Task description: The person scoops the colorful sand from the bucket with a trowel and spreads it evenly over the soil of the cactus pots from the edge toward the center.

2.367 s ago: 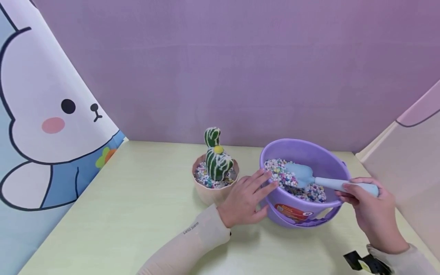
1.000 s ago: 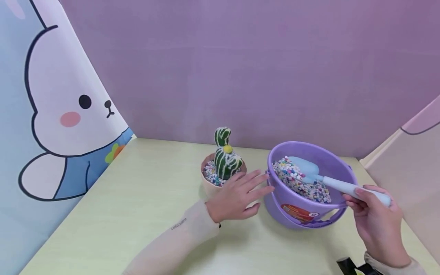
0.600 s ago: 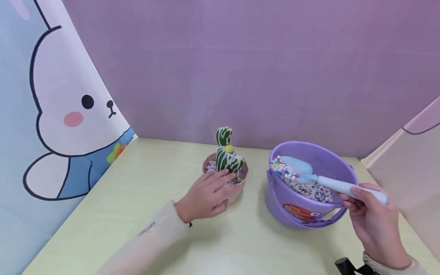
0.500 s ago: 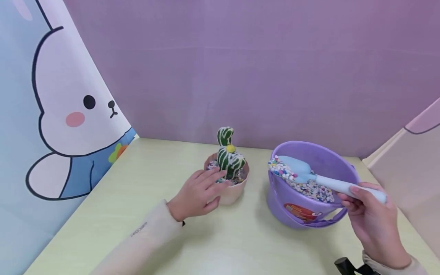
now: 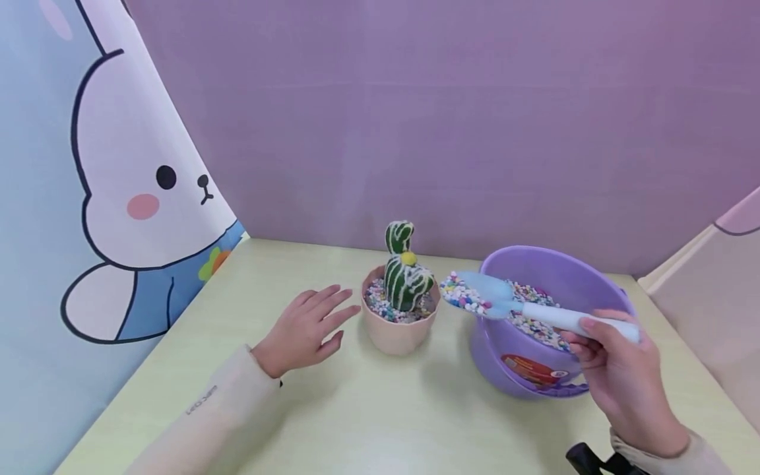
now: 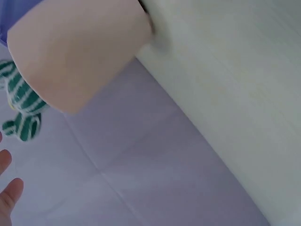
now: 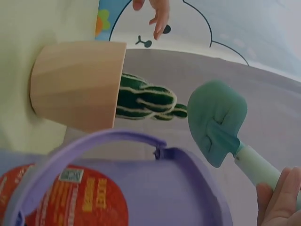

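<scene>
My right hand (image 5: 623, 369) grips the handle of a light blue trowel (image 5: 549, 316). The trowel's blade carries a heap of multicoloured pebbles (image 5: 464, 295) and hangs past the left rim of a purple bucket (image 5: 516, 359). More of the same pebbles (image 5: 537, 323) lie inside the bucket. Left of the blade stands a pink pot (image 5: 396, 336) with a knitted green cactus (image 5: 405, 284) in it, set among pebbles. My left hand (image 5: 305, 328) is spread just left of the pot, fingers pointing at it and holding nothing.
The pale table (image 5: 368, 422) meets a purple backdrop (image 5: 332, 132) behind the pot. On the left, a cartoon rabbit panel (image 5: 136, 152) leans in; a pale panel (image 5: 712, 310) borders the right side. The bucket's purple handle (image 7: 108, 136) hangs down its front.
The trowel has lifted out of the bucket with pebbles and moved left over its rim. My left hand has left the bucket's rim, passed across the pot and now lies left of it.
</scene>
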Demonstrator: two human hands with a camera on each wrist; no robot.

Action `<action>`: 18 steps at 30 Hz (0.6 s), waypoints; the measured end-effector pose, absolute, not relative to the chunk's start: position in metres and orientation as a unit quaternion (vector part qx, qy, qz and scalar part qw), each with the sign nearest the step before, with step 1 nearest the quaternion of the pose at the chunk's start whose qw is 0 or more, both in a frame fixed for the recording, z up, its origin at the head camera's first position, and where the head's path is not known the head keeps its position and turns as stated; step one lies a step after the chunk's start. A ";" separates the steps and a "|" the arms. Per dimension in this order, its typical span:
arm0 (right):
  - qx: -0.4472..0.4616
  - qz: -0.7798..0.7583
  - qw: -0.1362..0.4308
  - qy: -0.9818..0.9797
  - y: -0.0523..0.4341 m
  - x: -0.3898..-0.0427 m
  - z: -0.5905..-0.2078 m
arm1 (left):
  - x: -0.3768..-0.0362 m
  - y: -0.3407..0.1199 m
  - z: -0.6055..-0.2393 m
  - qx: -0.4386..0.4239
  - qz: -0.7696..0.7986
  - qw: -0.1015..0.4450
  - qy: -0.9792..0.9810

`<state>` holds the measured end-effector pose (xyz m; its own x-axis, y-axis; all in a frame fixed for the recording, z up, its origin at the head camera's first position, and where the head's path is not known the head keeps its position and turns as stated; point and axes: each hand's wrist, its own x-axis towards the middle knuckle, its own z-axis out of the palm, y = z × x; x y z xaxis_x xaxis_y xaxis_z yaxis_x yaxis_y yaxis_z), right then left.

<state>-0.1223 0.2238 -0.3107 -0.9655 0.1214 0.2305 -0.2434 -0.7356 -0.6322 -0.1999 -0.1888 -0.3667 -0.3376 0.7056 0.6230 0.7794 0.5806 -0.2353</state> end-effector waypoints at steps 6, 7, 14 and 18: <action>0.099 0.924 0.065 -0.363 0.212 -0.122 -0.312 | -0.206 -0.202 -0.366 -0.422 -0.059 0.330 -0.842; 0.094 0.921 0.060 -0.372 0.209 -0.122 -0.312 | -0.207 -0.203 -0.366 -0.420 -0.061 0.327 -0.845; 0.055 0.902 0.043 -0.425 0.197 -0.121 -0.313 | -0.215 -0.205 -0.366 -0.410 -0.078 0.274 -0.866; 0.046 0.900 0.041 -0.433 0.191 -0.119 -0.315 | -0.221 -0.201 -0.366 -0.407 -0.078 0.239 -0.878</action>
